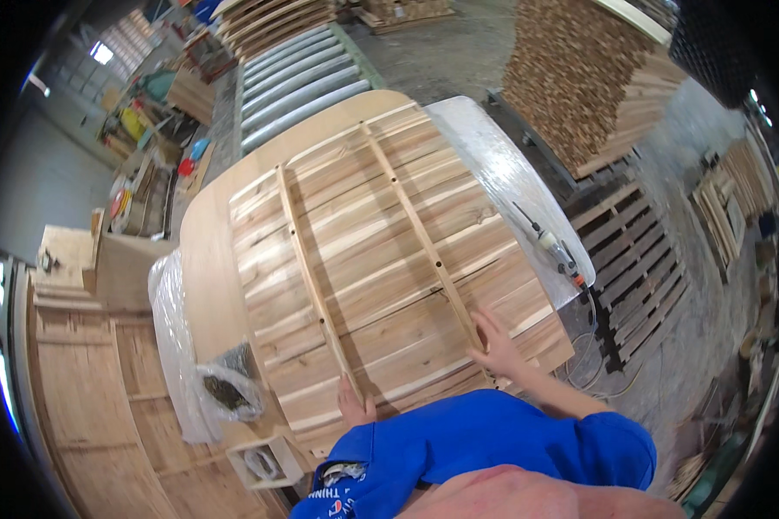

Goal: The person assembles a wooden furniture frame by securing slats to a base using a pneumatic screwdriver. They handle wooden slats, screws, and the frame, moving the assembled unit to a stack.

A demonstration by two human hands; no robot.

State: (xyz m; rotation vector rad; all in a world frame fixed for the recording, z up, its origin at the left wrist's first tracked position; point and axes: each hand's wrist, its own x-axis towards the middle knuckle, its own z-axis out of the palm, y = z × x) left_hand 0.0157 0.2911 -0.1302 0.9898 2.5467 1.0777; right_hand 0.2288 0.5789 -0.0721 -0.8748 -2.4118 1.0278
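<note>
A wide panel of joined wooden boards [363, 251] lies flat in front of me. Across it run two long battens with dark holes: a left batten [308, 275] and a right batten [415, 221]. My left hand [356, 404] grips the near end of the left batten, partly hidden by my blue sleeve. Near the right batten's lower end, my right hand [497, 348] holds it between thumb and fingers. A corded power drill [556, 249] with a long bit rests on the plastic-wrapped surface [485, 156] right of the panel.
A plywood sheet [203, 251] lies beneath the panel. Left of it sit a plastic bag of small dark pieces [231, 391] and a small wooden box [265, 464]. A roller conveyor [301, 82] stands ahead, an empty pallet [636, 264] and stacked wood [571, 78] to the right.
</note>
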